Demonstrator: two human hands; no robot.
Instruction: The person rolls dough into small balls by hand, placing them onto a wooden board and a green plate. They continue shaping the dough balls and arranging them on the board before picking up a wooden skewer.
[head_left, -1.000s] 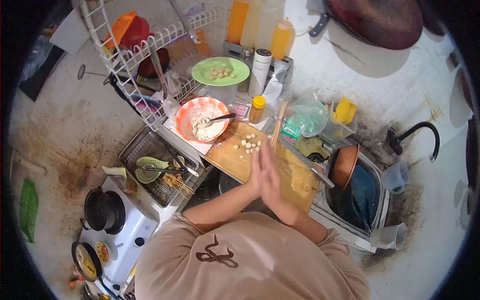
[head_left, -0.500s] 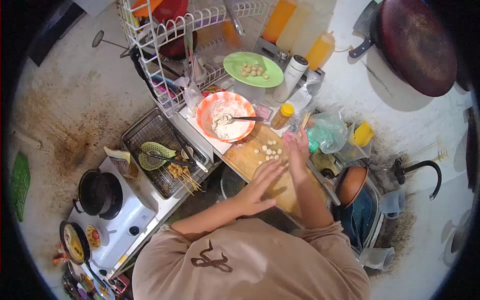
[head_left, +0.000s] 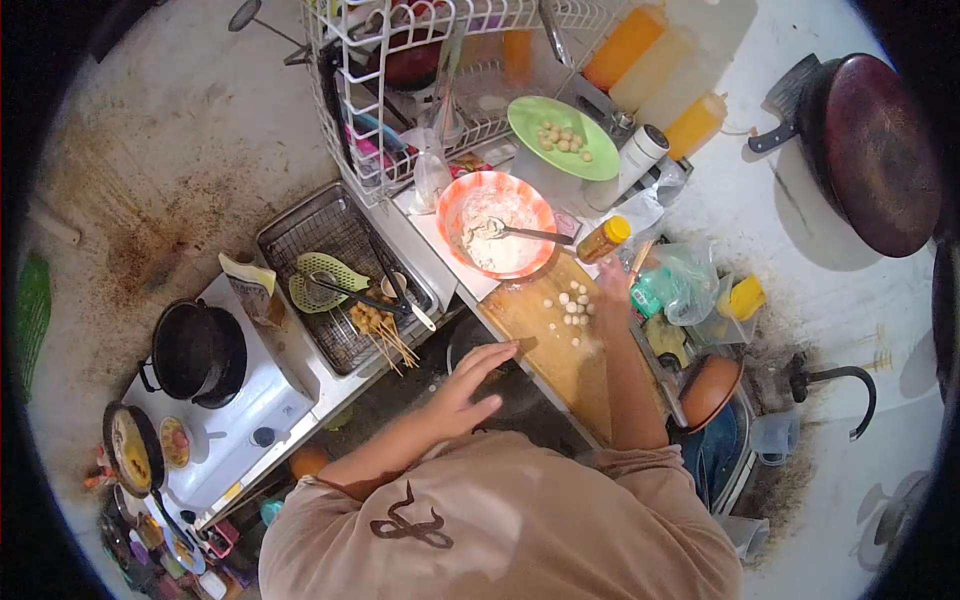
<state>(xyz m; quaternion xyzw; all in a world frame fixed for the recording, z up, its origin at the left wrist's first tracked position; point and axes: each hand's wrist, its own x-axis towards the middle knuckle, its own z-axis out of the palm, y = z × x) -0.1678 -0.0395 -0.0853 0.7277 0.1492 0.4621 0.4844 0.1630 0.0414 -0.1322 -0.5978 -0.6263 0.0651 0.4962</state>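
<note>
My left hand (head_left: 474,386) is open, with fingers stretched out beside the near left edge of the wooden board (head_left: 530,322) and nothing in it. Over the far right part of the board, my right hand (head_left: 612,290) reaches out with its fingers blurred and partly hidden. Just left of it lie several small white dough balls (head_left: 575,305). A jar with a yellow lid (head_left: 604,240) stands right beyond my right fingertips. An orange-and-white bowl (head_left: 452,202) at the board's far end holds flour or dough and a spoon (head_left: 540,235).
A green plate (head_left: 525,118) with more balls stands behind the bowl, beside a white dish rack (head_left: 372,90). At left are a wire-lined tray (head_left: 290,235) with skewers (head_left: 378,328), and a stove with a black pot (head_left: 198,352). A sink (head_left: 722,450) lies to the right.
My hands have moved apart: the left drew back off the board toward my body, while the right went down to the board beside the dough balls. The view has shifted, too.
</note>
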